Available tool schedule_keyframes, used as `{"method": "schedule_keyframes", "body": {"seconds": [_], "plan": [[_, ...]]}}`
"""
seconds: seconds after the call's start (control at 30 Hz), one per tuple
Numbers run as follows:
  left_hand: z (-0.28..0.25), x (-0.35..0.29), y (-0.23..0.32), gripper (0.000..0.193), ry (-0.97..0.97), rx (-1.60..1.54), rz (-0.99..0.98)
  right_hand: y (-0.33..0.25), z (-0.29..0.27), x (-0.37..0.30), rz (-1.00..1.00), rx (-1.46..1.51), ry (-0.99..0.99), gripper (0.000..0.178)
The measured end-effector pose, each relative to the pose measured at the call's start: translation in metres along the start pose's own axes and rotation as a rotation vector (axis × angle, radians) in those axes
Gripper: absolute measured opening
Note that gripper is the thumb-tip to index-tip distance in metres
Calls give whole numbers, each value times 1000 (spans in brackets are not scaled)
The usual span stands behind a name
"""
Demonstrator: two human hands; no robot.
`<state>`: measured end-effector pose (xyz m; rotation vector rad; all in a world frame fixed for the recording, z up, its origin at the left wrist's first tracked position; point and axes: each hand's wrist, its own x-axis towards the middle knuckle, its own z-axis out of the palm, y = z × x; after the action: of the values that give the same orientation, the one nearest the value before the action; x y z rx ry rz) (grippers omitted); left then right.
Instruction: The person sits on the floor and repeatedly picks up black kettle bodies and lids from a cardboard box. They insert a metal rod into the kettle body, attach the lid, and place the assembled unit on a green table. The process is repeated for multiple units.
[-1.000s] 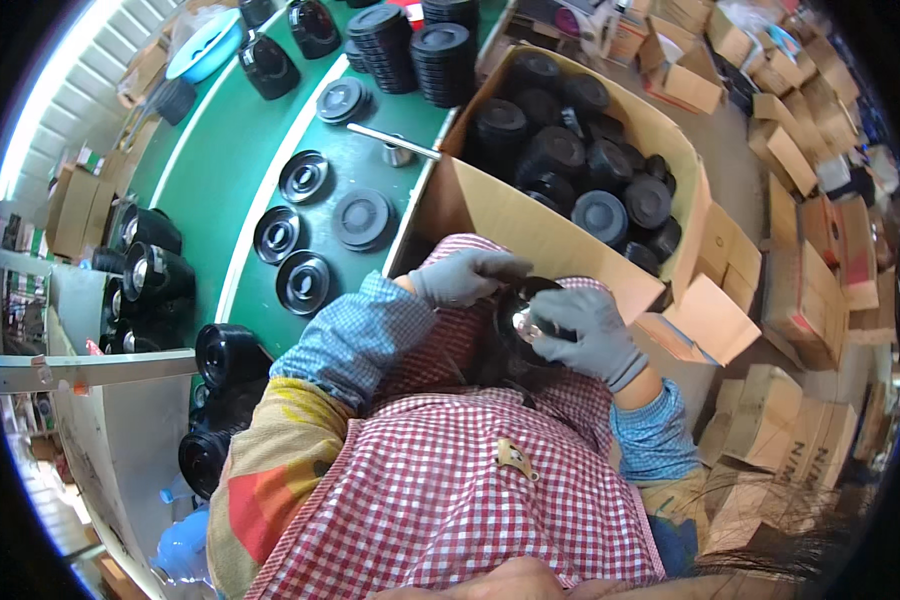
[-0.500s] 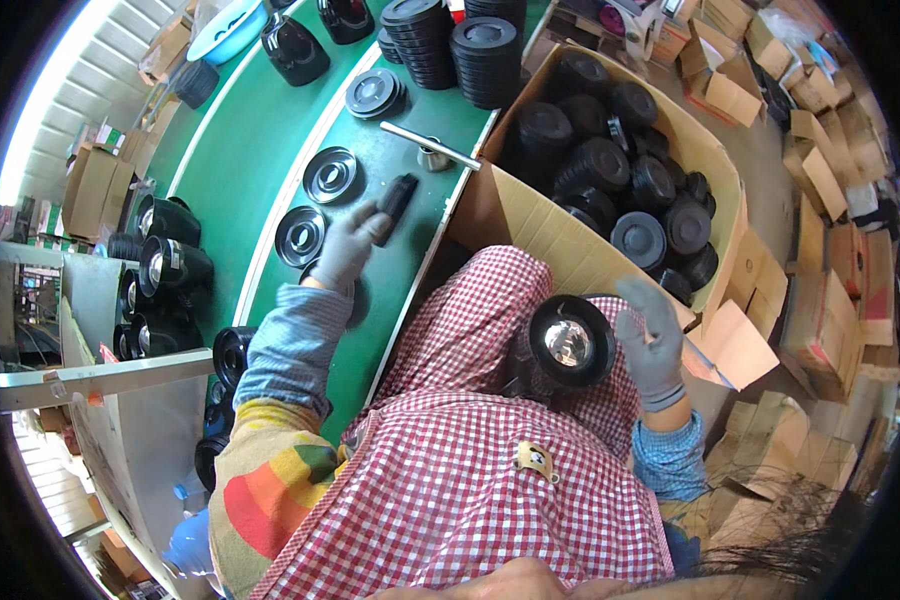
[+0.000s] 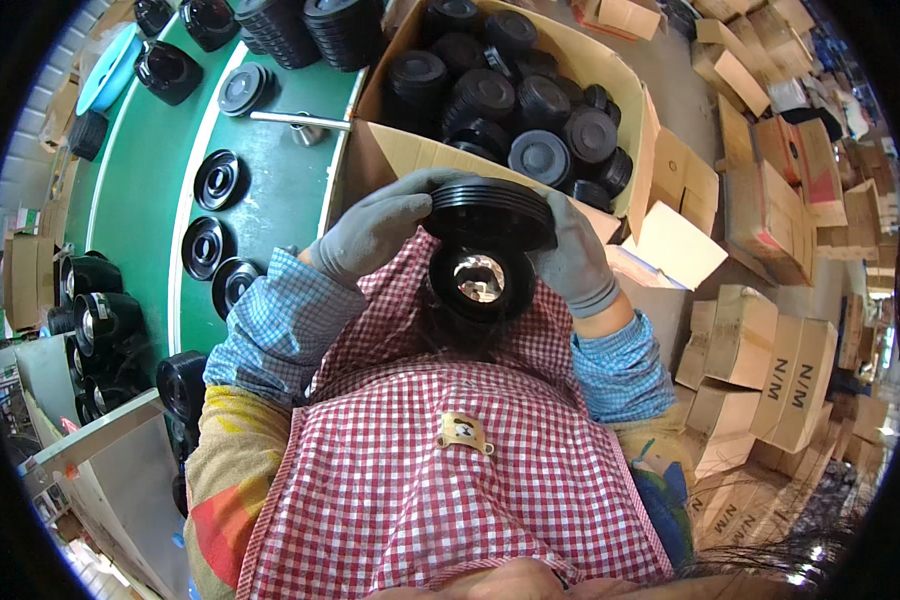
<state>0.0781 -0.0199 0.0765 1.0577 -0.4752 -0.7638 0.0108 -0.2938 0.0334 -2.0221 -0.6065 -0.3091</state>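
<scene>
Between my thighs stands a black round vessel (image 3: 462, 318) with a shiny, mirror-like inside. Just over its far rim is a round black ribbed lid (image 3: 492, 212), tilted so that the vessel's opening still shows below it. My left hand (image 3: 382, 222), in a grey glove, grips the lid at its left edge, and the fingertips are partly hidden behind it. On the opposite side my gloved right hand (image 3: 576, 256) is closed round the lid's right edge. Whether the lid touches the vessel cannot be seen.
A green worktable (image 3: 270, 170) at the left carries black ring-shaped lids (image 3: 220, 180), stacks of ribbed lids (image 3: 344, 32) and a metal bar on a post (image 3: 300, 122). Ahead, an open cardboard box (image 3: 660, 130) holds many black ribbed lids. More cartons (image 3: 760, 340) stand at right.
My left hand has come from the tabletop, where it held a dark blurred item, to above the vessel. The right hand, previously open beside the vessel, now grips the lid. The view has shifted.
</scene>
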Motion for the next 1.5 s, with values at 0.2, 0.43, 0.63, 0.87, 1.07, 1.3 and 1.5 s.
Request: {"method": "schedule_keyframes", "body": {"seconds": [0.2,0.43,0.63,0.87,1.07,1.3,1.5], "plan": [[9,13,-35,62,-100,352,166,-33,7,-18,327,870,127,50],[1,18,-53,43,-138,588,323,-24,6,-26,185,486,51,46],[-4,19,-45,45,-215,587,281,-35,21,-40,261,487,126,31],[12,12,-22,39,250,394,113,-21,-3,-22,91,-354,368,19],[23,35,-13,55,-635,1390,114,1,-15,-36,217,-575,526,20],[70,41,-11,55,-602,1731,-480,-8,-9,-38,79,-520,583,34],[58,23,-11,49,-432,1602,-69,-12,3,-42,80,-217,597,20]]}}
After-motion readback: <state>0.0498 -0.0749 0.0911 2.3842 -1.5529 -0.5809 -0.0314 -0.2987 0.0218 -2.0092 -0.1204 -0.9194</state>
